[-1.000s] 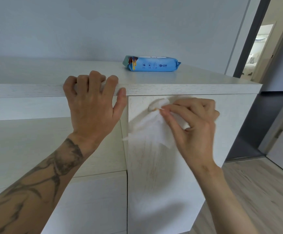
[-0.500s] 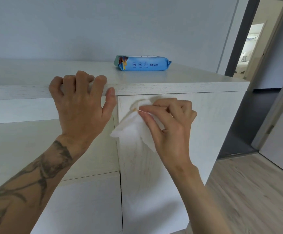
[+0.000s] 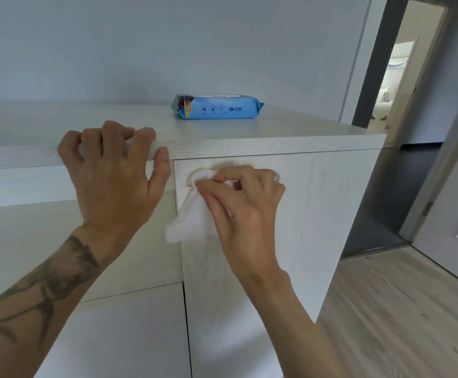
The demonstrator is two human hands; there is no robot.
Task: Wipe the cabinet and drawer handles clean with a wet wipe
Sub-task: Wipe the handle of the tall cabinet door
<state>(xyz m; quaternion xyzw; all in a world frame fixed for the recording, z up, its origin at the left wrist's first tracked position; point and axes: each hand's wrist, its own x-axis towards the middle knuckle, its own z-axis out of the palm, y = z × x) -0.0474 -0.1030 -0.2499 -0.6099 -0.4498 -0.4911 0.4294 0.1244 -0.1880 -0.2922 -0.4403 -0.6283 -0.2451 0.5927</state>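
Handle-wiping step. The right hand (image 3: 247,211) pinches the wet wipe (image 3: 192,222) around a door handle hidden beneath its fingers. The left hand (image 3: 113,175), just beside it, grips the cabinet top (image 3: 277,144). The likely next move is rubbing along the handle's full length.

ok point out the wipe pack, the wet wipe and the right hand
wipe pack (image 3: 218,107), head view, blue front face
wet wipe (image 3: 189,225), head view, loose hanging corner
right hand (image 3: 244,211), head view, back of the hand
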